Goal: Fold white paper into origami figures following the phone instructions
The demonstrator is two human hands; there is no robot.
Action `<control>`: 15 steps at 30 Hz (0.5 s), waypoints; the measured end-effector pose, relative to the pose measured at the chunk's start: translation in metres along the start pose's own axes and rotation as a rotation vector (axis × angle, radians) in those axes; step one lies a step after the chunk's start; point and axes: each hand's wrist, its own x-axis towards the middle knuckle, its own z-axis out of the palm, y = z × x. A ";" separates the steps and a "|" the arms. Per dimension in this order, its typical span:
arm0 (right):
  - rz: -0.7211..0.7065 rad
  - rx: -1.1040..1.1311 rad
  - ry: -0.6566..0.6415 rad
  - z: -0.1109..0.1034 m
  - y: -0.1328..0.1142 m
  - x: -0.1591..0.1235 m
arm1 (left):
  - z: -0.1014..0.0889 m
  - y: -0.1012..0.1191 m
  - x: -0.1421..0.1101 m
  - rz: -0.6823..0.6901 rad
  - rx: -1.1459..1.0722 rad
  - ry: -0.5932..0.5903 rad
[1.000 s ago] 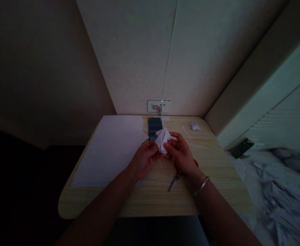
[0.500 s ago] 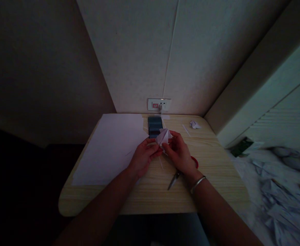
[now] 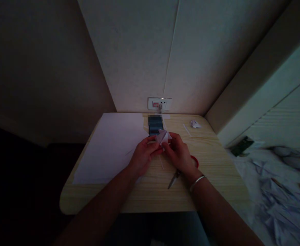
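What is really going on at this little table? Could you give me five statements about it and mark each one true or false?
1. The left hand and the right hand hold a folded white paper between them. True.
2. The right wrist is bare. False: a bracelet is on it.
3. Red-handled scissors lie on the table, partly hidden by the right hand. True.
4. The large white sheet lies to the right of the dark device. False: it lies to the left.
5. A small paper piece lies near the table's back right corner. True.
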 end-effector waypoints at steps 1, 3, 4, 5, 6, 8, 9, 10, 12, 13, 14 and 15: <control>0.006 0.024 0.003 0.000 0.001 0.000 | 0.000 0.000 0.000 0.001 0.003 0.003; 0.018 0.067 -0.004 0.001 0.002 0.000 | -0.001 -0.001 0.001 0.002 0.009 0.006; 0.022 0.084 -0.011 0.001 0.003 0.000 | -0.001 -0.002 0.001 0.001 0.008 0.009; 0.025 0.099 -0.020 0.002 0.003 0.000 | -0.002 -0.002 0.001 0.000 0.003 0.015; 0.026 0.111 -0.027 0.002 0.002 0.000 | -0.002 -0.002 0.002 -0.002 -0.004 0.020; 0.025 0.132 -0.041 0.001 0.001 0.000 | -0.003 -0.002 0.002 -0.011 -0.025 0.029; 0.022 0.143 -0.046 0.001 0.001 -0.001 | -0.003 -0.001 0.003 -0.017 -0.036 0.031; 0.017 0.153 -0.051 0.001 0.000 -0.001 | -0.003 -0.001 0.003 -0.024 -0.044 0.031; 0.006 0.165 -0.061 0.001 0.000 -0.002 | -0.003 0.000 0.003 -0.042 -0.052 0.033; 0.002 0.163 -0.067 0.001 0.000 -0.002 | -0.003 0.000 0.003 -0.048 -0.056 0.037; -0.001 0.158 -0.073 0.001 0.000 -0.002 | -0.003 0.001 0.003 -0.052 -0.059 0.040; -0.001 0.152 -0.080 0.001 0.000 -0.002 | -0.003 0.001 0.003 -0.055 -0.063 0.045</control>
